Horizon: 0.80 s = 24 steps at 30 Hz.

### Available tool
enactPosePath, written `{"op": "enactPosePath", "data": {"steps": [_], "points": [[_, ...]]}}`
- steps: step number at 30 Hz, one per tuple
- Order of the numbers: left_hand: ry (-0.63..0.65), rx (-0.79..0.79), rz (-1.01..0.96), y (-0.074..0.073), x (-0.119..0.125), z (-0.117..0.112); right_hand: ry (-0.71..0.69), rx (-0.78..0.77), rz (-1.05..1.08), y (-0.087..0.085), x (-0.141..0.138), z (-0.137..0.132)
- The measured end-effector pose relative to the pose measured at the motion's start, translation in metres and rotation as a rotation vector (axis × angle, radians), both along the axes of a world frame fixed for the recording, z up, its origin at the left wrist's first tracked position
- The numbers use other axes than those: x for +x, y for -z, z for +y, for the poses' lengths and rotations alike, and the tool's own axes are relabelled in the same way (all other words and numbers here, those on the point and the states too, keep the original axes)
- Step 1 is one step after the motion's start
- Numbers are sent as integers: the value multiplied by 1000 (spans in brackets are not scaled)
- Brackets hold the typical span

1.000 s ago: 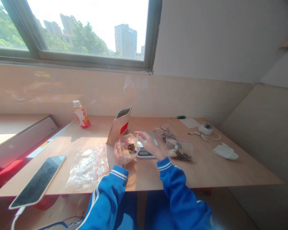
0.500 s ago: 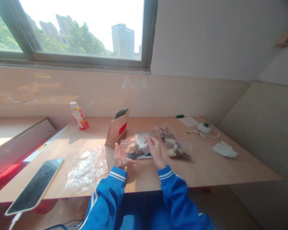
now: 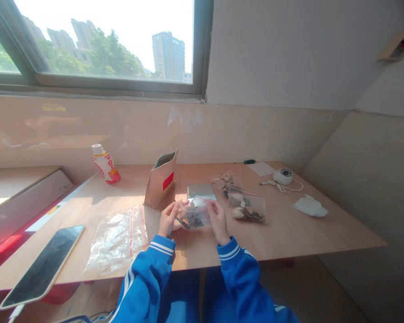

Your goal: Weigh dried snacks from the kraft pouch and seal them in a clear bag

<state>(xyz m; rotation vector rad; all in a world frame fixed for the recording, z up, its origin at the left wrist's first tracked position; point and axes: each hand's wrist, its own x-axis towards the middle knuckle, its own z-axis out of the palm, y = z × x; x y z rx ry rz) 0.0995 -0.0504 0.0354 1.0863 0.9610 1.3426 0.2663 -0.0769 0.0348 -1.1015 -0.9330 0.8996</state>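
Observation:
Both my hands hold a small clear zip bag with dark and pale pieces inside, just above the wooden table. My left hand pinches the bag's left top corner. My right hand pinches its right top corner. Just behind the bag lies a small silver scale. A brown paper pouch with a red label stands open to the left of the scale.
Filled zip bags lie to the right. A pile of unfilled zip bags and a phone lie to the left. A drink bottle stands far left; a white round device, paper and tissue lie far right.
My right hand came off the scale and took the bag's right corner. Both hands drew the bag flat and lower, toward me. The camera swung slightly right.

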Motion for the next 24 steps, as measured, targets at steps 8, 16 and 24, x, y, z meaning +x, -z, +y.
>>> {"op": "enactPosePath", "data": {"steps": [8, 16, 24], "points": [[-62, -104, -42, 3, 1, 2, 115, -47, 40, 11, 18, 0], [88, -146, 97, -4, 2, -2, 230, -24, -32, 21, 23, -3], [-158, -89, 25, 1, 5, 2, 254, -33, -79, 23, 21, -5]]}}
